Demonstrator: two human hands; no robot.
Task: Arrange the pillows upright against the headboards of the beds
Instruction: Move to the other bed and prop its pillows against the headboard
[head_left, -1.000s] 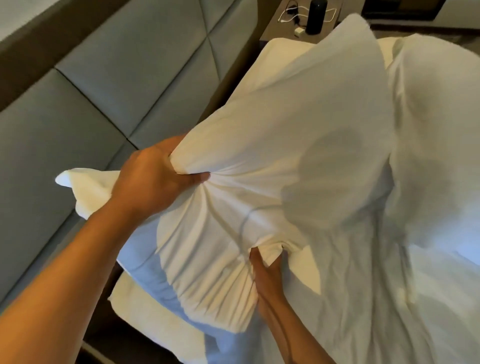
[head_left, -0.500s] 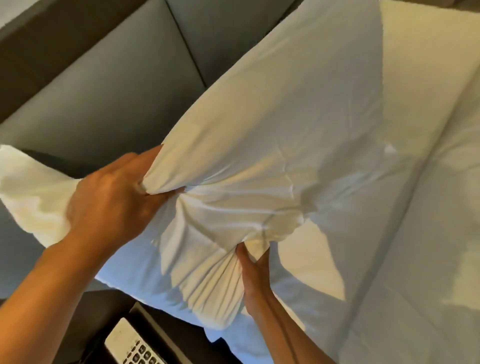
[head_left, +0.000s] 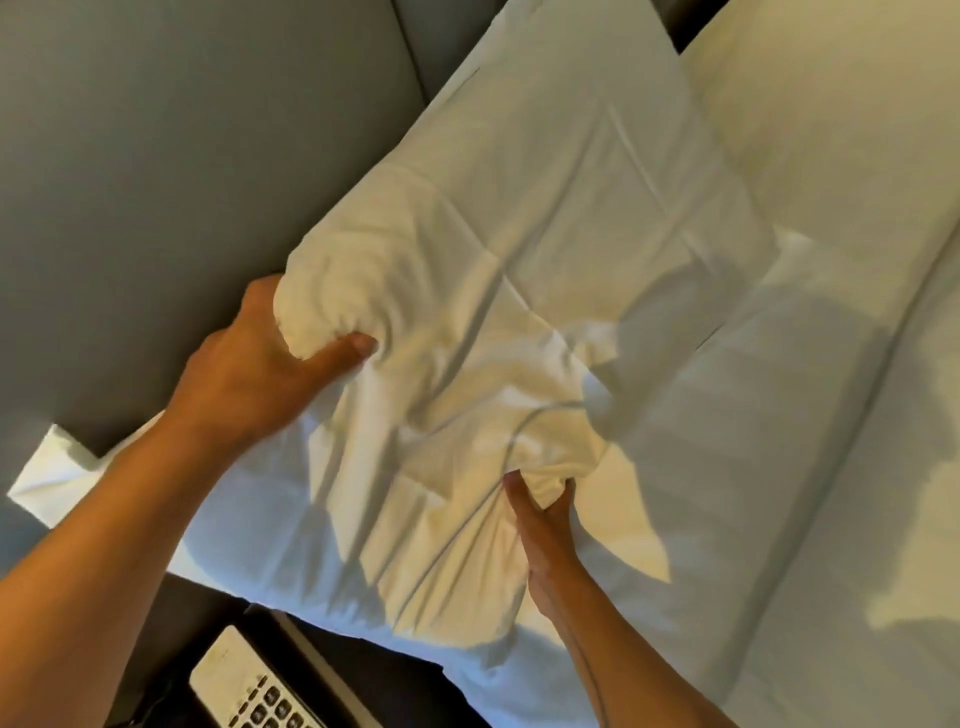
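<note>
While my left hand (head_left: 249, 379) and right hand (head_left: 540, 519) clamp the pillow (head_left: 519, 249), its long axis runs toward one o'clock; the headboard (head_left: 171, 156) lies at ten, nearer my left.

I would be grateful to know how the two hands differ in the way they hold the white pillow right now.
The left hand grips the pillow at its edge beside the grey headboard, thumb pressed into a rounded bulge; the right hand pinches a small bunch of fabric at the edge nearer the bed. The left hand shows its back and knuckles; the right hand is largely hidden under the cloth. Both are closed on the same pillow.
</note>
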